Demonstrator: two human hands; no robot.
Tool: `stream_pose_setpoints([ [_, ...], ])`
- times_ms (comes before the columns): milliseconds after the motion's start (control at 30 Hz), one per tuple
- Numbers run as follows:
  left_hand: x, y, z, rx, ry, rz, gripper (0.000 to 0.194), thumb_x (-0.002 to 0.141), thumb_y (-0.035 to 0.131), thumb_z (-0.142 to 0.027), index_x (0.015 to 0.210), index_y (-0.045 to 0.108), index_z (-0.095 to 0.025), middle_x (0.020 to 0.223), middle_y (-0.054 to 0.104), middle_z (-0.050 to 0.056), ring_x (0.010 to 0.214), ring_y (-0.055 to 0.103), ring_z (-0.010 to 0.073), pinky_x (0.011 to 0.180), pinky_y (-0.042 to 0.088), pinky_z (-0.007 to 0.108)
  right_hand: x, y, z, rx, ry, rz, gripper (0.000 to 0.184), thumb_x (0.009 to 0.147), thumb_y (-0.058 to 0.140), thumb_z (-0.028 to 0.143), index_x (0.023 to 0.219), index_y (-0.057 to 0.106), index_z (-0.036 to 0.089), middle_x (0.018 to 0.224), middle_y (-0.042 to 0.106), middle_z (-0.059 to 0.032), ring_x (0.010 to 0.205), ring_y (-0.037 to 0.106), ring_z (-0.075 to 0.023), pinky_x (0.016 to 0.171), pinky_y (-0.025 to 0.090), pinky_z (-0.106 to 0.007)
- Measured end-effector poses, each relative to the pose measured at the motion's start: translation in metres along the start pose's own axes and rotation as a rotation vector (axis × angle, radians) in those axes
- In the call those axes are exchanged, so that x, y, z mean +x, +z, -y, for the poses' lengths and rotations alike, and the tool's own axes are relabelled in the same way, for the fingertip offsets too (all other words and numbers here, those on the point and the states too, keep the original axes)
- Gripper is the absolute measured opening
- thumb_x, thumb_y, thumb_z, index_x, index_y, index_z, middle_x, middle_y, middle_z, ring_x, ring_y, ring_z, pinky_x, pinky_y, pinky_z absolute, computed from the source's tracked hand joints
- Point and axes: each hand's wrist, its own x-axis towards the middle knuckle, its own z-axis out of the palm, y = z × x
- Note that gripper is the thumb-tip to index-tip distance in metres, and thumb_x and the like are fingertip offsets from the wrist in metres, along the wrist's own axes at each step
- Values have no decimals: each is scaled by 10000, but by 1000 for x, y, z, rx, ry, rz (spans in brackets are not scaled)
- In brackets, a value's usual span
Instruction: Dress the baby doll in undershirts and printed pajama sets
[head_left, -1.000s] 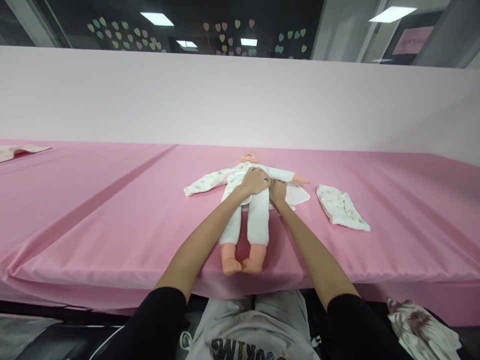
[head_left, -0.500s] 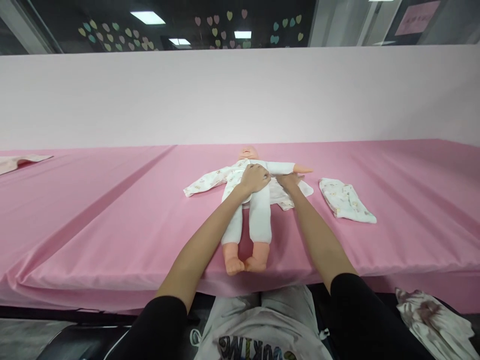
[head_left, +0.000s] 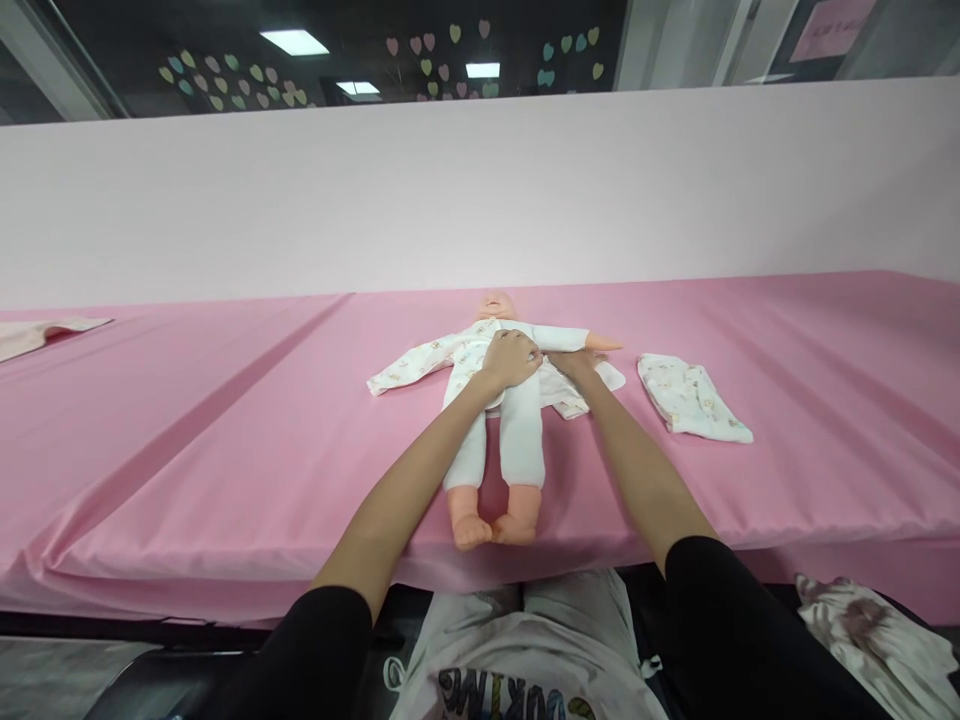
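A baby doll (head_left: pixel 499 440) in white clothes lies on its back on the pink table (head_left: pixel 225 440), feet toward me at the front edge. A patterned white jacket (head_left: pixel 420 362) is spread under its torso, one sleeve out to the left. My left hand (head_left: pixel 512 358) rests closed on the doll's belly, gripping the cloth there. My right hand (head_left: pixel 576 362) lies just right of the torso on the jacket's right flap, fingers partly hidden under the fabric.
A folded patterned garment (head_left: pixel 694 398) lies to the right of the doll. Another pale cloth (head_left: pixel 41 332) sits at the far left. A crumpled cloth (head_left: pixel 870 640) lies below the table edge at lower right. A pale pink wall runs behind the table.
My right hand slid from beside my left hand out to the right along the jacket flap. The view tilted slightly; my left hand stayed on the doll's belly.
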Motion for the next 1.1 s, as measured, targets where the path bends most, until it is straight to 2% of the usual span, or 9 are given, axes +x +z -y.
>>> stream_pose_setpoints([
  [167,-1,-3,0,-33,-15,-6,290,833,433,-281,846,710,-195,1002,697,74,1000,570,221,906,359,381,2,-6,0,29,-65,-1,482,826,541,289,1295,520,179,1329,514,-137,1233,448,-312,1036,320,-455],
  [267,-3,-6,0,-13,-32,-12,325,849,401,-283,870,710,-185,993,696,88,995,573,225,901,362,382,4,-13,-5,17,-2,-19,406,783,590,232,1179,605,146,1195,607,-159,1147,524,-321,991,369,-431],
  [433,-7,-11,0,59,-87,20,365,862,368,-288,867,705,-149,957,687,134,953,590,254,856,379,398,3,-40,-34,94,174,-237,369,862,477,246,1201,547,118,1091,630,-160,969,615,-272,798,486,-361],
  [533,-1,-12,-5,87,-146,44,391,872,372,-314,1074,637,-110,979,674,161,953,592,271,855,380,408,3,-56,-41,184,215,-331,321,839,443,178,1120,594,138,1023,647,-128,877,631,-246,697,495,-317],
  [700,24,-5,-32,141,-259,140,739,832,510,-288,1469,162,-155,1033,648,181,1001,565,331,871,360,499,0,-79,-23,288,31,-334,219,788,516,183,962,648,163,945,672,-82,833,616,-207,711,472,-281],
  [833,39,3,-44,187,-294,27,734,855,479,-282,1485,107,-223,1278,492,232,1040,532,372,849,367,554,-6,-90,-7,278,-207,-350,154,759,547,196,858,658,156,942,681,-81,870,602,-207,761,448,-272],
  [933,45,3,-36,93,-109,-100,624,899,355,-213,1481,130,-232,1414,356,192,1124,492,319,936,357,491,-6,-91,-1,298,-253,-326,165,762,528,177,866,653,155,921,685,-69,829,600,-194,734,448,-262],
  [1000,47,-1,-29,27,48,-107,570,915,279,-170,1470,172,-247,1348,429,148,1114,503,257,948,377,395,-5,-93,-1,300,-248,-313,175,759,533,171,883,656,163,929,681,-59,832,594,-190,732,448,-262],
  [1100,46,-6,-23,38,26,-57,541,927,228,-158,1453,218,-283,1173,517,124,996,562,216,852,435,322,-3,-99,-7,300,-150,-328,261,715,574,150,960,655,189,955,666,-48,863,588,-201,738,448,-281],
])
